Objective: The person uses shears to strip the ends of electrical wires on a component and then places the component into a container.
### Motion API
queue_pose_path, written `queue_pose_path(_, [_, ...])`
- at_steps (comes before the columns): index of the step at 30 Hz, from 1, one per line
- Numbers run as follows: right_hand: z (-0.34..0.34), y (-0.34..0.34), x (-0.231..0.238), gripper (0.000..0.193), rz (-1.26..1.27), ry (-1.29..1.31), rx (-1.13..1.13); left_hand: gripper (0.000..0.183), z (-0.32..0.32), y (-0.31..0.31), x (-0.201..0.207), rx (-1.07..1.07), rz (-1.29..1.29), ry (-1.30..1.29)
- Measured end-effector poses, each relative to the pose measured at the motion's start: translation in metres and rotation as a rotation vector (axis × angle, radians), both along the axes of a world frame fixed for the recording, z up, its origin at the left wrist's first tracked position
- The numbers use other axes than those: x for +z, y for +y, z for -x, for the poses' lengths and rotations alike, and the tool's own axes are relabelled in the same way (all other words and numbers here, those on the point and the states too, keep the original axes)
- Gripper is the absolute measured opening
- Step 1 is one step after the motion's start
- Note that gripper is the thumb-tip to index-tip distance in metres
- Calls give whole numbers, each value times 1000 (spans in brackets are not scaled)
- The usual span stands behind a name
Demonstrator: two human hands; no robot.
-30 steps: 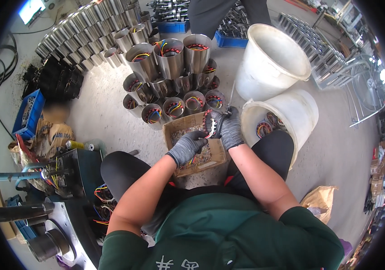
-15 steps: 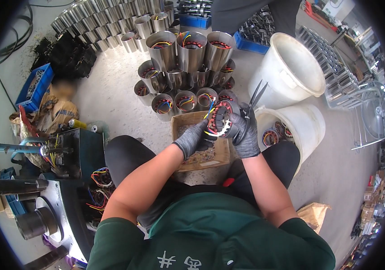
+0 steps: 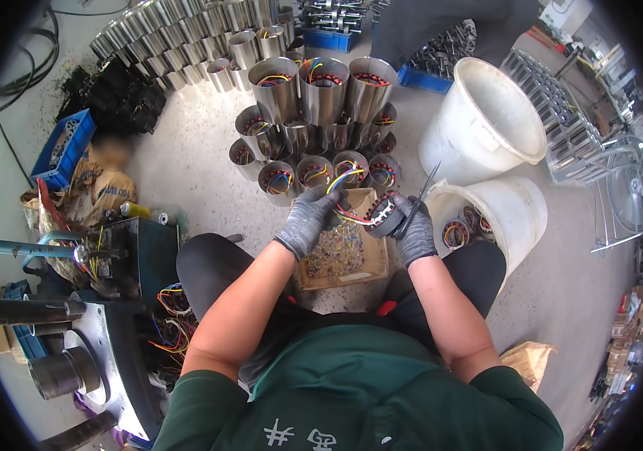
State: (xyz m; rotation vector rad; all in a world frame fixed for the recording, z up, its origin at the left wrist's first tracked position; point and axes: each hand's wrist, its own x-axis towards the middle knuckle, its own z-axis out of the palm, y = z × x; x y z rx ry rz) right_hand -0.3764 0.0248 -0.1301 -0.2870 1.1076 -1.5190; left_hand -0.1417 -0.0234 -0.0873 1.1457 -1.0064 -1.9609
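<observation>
Over the cardboard box [image 3: 351, 259], a round stator [image 3: 383, 214] trails coloured wires.

Cardboard box [image 3: 351, 263] lies between the knees, metal cylinders [image 3: 321, 113] behind it, buckets [image 3: 487, 150] right.

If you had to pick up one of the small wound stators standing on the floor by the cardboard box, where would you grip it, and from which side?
I would take the small wound stator by its bare metal outer wall, coming down from above with fingers on opposite sides. It stands upright with its open end up, and coloured wires lie in the bore, so the rim and inside are probably best left alone. Its left side faces bare floor; neighbours crowd the right.
</observation>
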Motion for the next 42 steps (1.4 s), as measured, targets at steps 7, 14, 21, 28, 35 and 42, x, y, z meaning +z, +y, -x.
queue_pose_path(7, [-16, 16, -26, 28, -219, -92, 242, 24, -8, 0, -5, 129, -75, 491])
queue_pose_path(14, [-19, 32, -51, 28, -425, -287, 354, 31, -3, 4, -1, 100, -113, 489])
queue_pose_path(21, [-26, 40, -45, 39, -537, -139, 506, 20, 0, 14, -5, 110, 37, 116])
queue_pose_path(28, [-46, 45, 13, 66, -144, 299, 703, 23, -9, 10, -24, 253, 56, 21])
queue_pose_path(35, [-44, 43, 13, 65, -46, 298, 825, 14, -4, 21, 0, 220, -25, -56])
queue_pose_path(42, [-45, 41, 18, 43, -126, 243, 792, 17, 1, 22, -17, 114, -37, -84])
